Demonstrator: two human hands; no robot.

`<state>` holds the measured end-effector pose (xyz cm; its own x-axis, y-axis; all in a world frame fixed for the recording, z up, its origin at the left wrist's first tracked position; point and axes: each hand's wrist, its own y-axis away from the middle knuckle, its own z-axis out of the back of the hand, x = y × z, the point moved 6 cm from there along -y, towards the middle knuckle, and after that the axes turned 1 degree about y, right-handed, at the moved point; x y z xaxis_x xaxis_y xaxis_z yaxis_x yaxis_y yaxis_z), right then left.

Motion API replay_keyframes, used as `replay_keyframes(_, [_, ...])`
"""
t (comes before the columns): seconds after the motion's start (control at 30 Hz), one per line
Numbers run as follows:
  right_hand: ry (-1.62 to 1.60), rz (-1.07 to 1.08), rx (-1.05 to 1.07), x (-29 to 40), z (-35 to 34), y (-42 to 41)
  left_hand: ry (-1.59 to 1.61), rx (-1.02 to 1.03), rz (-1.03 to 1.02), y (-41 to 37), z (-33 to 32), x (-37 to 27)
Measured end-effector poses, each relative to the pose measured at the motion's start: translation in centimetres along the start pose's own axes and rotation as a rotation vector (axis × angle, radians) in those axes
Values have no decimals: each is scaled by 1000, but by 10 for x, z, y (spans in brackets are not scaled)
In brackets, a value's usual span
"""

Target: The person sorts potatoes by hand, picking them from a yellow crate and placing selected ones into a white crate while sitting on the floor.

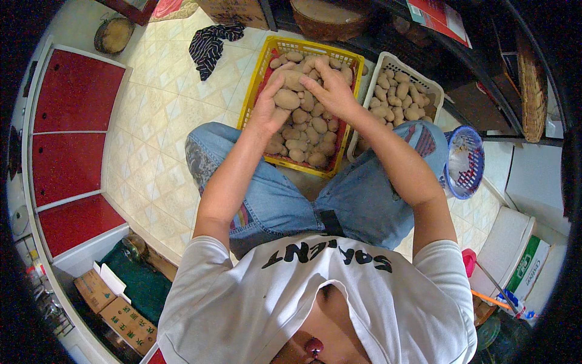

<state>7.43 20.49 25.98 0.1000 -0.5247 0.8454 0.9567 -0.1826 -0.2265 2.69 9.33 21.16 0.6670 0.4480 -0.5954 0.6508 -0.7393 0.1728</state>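
Both hands are over a yellow plastic crate [334,173] of brown potatoes, with a red lining along its inner sides. My left hand [268,107] cradles a rounded potato [287,99] near its palm. Just above that one, a second potato [293,80] lies between the two hands, against my left fingers. My right hand [334,88] has its thumb on the right end of this second potato; its fingers curl over at the far side, and what lies beneath them is partly hidden. Many loose potatoes [300,116] fill the crate below.
Right of the yellow crate stands a white plastic basket [386,57] of potatoes. A blue plastic basket [477,182] sits beside my right knee. Dark striped cloth [211,48] lies on the tiled floor. Red-fronted cabinets [70,166] line the left; a dark shelf [489,63] rises at upper right.
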Motion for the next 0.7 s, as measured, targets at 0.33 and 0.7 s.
replay_keyframes(0.33, [40, -17, -72, -4, 7, 1, 309, 19, 91, 4, -5, -1])
replay_keyframes(0.7, [372, 285, -13, 18, -3, 9, 371, -37, 27, 1, -3, -3])
